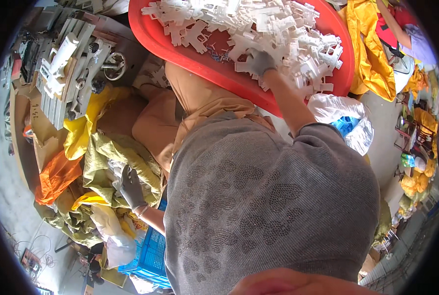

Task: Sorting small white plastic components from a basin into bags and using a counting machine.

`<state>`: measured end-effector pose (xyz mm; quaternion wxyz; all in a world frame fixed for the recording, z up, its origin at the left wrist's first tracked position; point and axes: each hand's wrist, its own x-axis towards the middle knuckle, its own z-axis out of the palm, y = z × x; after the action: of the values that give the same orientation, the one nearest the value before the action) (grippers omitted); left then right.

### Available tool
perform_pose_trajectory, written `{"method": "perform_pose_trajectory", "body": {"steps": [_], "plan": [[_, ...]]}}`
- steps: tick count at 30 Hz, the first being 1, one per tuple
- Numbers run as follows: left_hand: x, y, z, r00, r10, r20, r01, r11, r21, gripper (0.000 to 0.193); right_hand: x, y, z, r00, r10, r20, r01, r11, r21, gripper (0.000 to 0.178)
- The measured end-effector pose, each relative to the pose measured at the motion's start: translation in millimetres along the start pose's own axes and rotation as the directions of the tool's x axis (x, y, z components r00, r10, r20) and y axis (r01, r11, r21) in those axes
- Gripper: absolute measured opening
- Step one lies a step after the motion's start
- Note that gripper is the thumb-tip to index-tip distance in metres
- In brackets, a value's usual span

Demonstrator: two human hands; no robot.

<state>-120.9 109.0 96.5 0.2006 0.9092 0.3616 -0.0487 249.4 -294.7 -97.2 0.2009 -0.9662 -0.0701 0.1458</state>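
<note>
In the big red plastic tub (180,46) up top: right hand (260,61), grey-gloved, fingers curled into the heap of white moulded plastic parts (278,29). Left hand (130,187), gloved, flat and loosely open on crumpled olive-yellow woven sacks (111,157), gripping nothing visible.

Red tub (153,37), white plastic parts (278,24). Grey gloves on both hands. Grey top (278,196), heart pattern. Olive sack (106,162); blue crate (153,250); yellow cloth (369,44), upper right.
</note>
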Motion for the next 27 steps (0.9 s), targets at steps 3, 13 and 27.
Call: {"method": "perform_pose_trajectory", "body": {"steps": [3, 13, 27], "plan": [[0, -4, -2, 1.0, -0.007, 0.008, 0.007, 1.0, -0.025, 0.031, -6, -5, 28, 0.998, 0.053, -0.034, -0.048, 0.99, 0.135, 0.052], [10, -1, 1, 0.999, 0.034, -0.021, -0.034, 0.999, 0.0, 0.029, 42, -36, 84, 0.933, 0.3, -0.197, -0.124, 0.784, 0.608, 0.057], [19, 19, -33, 0.978, 0.045, -0.206, -0.068, 0.992, -0.107, 0.03, -5, -63, 26, 0.937, 0.34, 0.081, -0.193, 0.309, 0.931, 0.024]]}}
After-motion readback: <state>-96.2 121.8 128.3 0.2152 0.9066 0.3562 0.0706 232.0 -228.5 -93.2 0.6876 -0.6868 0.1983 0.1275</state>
